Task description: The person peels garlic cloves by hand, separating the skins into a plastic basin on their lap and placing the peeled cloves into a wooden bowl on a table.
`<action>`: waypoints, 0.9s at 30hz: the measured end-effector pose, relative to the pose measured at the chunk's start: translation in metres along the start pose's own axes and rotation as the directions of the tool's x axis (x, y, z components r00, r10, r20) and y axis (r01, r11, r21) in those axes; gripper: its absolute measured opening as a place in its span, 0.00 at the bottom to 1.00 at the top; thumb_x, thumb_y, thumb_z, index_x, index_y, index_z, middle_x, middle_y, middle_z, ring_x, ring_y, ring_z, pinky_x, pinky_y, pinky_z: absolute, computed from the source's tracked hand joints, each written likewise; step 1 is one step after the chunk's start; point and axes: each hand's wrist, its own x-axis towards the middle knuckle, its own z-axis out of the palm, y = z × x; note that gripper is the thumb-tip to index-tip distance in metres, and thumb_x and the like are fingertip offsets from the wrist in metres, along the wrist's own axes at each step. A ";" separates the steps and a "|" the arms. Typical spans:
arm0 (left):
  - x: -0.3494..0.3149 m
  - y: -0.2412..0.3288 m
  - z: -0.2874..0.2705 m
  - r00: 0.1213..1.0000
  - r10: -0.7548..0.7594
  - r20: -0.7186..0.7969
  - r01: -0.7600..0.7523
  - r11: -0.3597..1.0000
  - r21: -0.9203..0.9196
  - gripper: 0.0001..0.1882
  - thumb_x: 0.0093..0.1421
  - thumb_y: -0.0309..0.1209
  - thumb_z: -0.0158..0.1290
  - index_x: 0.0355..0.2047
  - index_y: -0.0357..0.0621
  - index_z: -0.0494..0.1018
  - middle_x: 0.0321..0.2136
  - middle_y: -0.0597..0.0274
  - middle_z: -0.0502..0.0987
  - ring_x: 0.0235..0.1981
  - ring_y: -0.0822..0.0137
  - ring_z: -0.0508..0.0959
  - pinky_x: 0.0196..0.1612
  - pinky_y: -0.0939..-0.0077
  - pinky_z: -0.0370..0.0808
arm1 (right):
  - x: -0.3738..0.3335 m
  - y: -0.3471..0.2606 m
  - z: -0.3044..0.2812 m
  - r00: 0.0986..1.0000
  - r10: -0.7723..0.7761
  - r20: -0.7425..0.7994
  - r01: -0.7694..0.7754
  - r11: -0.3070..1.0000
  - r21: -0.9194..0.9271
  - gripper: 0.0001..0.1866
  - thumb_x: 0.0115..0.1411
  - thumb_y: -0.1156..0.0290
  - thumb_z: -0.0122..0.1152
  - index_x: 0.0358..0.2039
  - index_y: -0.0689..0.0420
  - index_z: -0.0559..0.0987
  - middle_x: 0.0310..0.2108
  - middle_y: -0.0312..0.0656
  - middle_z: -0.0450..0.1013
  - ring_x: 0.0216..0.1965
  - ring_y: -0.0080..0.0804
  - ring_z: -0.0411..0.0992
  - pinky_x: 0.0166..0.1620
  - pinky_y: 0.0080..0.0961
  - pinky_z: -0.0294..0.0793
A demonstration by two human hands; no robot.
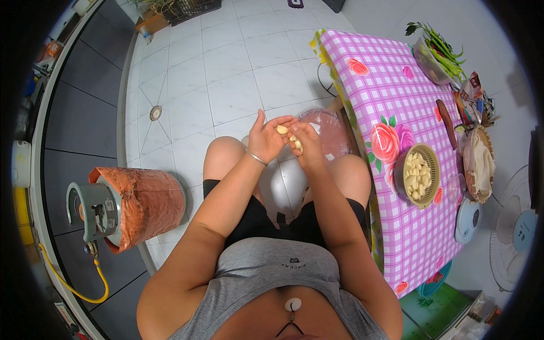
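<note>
Over the gap between my knees, my two hands meet at the fingertips. My left hand [268, 137] is turned palm up, thumb stretched away, with one peeled garlic clove [281, 130] resting against its fingers. Curled beside it, my right hand [307, 146] holds a few more pale garlic cloves [296, 143] under its fingers; part of them is hidden. On the table to my right stands a round beige plastic basket [435, 173] with many peeled garlic cloves [417, 174] in it.
The table [362, 90] has a pink checked cloth. Along its far side are a bowl of green peppers [445, 54], a long dark reddish-brown item [446, 123] and a cloth-lined basket [481, 164]. A plastic-lined tub [328, 133] sits beyond my right knee; a gas cylinder [150, 204] stands left.
</note>
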 end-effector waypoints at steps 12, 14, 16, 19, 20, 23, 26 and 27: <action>-0.008 0.002 0.001 0.983 -0.114 0.146 0.119 0.992 -0.027 0.48 0.57 0.66 0.32 0.58 0.31 0.55 0.58 0.42 0.59 0.61 0.50 0.57 0.63 0.53 0.50 | -0.016 0.006 0.019 0.840 -0.536 0.090 0.276 0.279 -0.920 0.14 0.47 0.72 0.64 0.37 0.57 0.78 0.37 0.45 0.74 0.38 0.36 0.74 0.39 0.28 0.73; 0.000 -0.007 0.009 0.971 -0.149 0.186 0.157 0.987 -0.028 0.48 0.57 0.67 0.32 0.59 0.32 0.54 0.58 0.42 0.59 0.61 0.51 0.57 0.63 0.54 0.50 | 0.001 0.025 -0.006 0.838 -0.543 0.051 0.356 0.474 -0.806 0.14 0.47 0.73 0.64 0.37 0.59 0.78 0.36 0.43 0.74 0.37 0.35 0.74 0.39 0.28 0.72; -0.002 -0.005 0.001 0.970 -0.129 0.204 0.141 0.989 -0.042 0.49 0.56 0.67 0.31 0.59 0.32 0.53 0.58 0.42 0.59 0.60 0.51 0.59 0.63 0.55 0.51 | 0.004 0.024 -0.009 0.838 -0.545 0.021 0.389 0.570 -0.724 0.14 0.48 0.74 0.63 0.37 0.61 0.78 0.35 0.40 0.74 0.36 0.31 0.73 0.38 0.26 0.72; -0.001 -0.001 -0.003 0.942 -0.113 0.317 0.126 0.992 -0.022 0.47 0.57 0.66 0.34 0.58 0.31 0.54 0.56 0.44 0.61 0.59 0.54 0.60 0.62 0.61 0.55 | 0.006 0.017 -0.002 0.905 -0.416 -0.083 0.337 0.824 -0.455 0.11 0.51 0.75 0.62 0.37 0.60 0.77 0.29 0.34 0.72 0.29 0.22 0.70 0.32 0.17 0.70; 0.003 -0.004 -0.001 0.935 -0.124 0.332 0.144 0.989 -0.036 0.47 0.57 0.65 0.35 0.58 0.31 0.54 0.55 0.44 0.62 0.59 0.54 0.60 0.62 0.60 0.55 | 0.008 0.012 -0.007 0.942 -0.309 -0.129 0.256 0.913 -0.317 0.11 0.51 0.75 0.62 0.37 0.60 0.77 0.28 0.33 0.71 0.27 0.19 0.68 0.29 0.14 0.67; 0.003 -0.004 -0.001 0.951 -0.124 0.284 0.142 0.989 -0.042 0.45 0.57 0.64 0.38 0.57 0.31 0.56 0.54 0.44 0.63 0.58 0.53 0.61 0.61 0.59 0.57 | -0.010 -0.013 0.000 0.977 -0.109 -0.184 0.100 0.993 -0.058 0.11 0.52 0.76 0.61 0.38 0.61 0.75 0.25 0.31 0.68 0.21 0.14 0.63 0.21 0.10 0.59; 0.003 -0.005 0.003 0.992 -0.090 0.087 0.089 0.996 0.016 0.42 0.57 0.62 0.41 0.54 0.32 0.59 0.53 0.42 0.64 0.56 0.51 0.64 0.58 0.56 0.61 | -0.036 -0.045 0.003 0.978 -0.187 -0.095 0.189 0.982 0.017 0.12 0.53 0.74 0.62 0.39 0.59 0.76 0.26 0.30 0.68 0.21 0.13 0.64 0.20 0.10 0.59; 0.003 -0.005 0.002 0.996 -0.080 0.050 0.077 0.996 0.050 0.41 0.58 0.62 0.41 0.53 0.32 0.60 0.52 0.42 0.65 0.55 0.51 0.65 0.57 0.57 0.63 | -0.051 -0.063 0.006 0.960 -0.244 -0.140 0.236 0.969 -0.071 0.12 0.53 0.74 0.62 0.39 0.58 0.76 0.27 0.30 0.68 0.22 0.13 0.65 0.21 0.10 0.61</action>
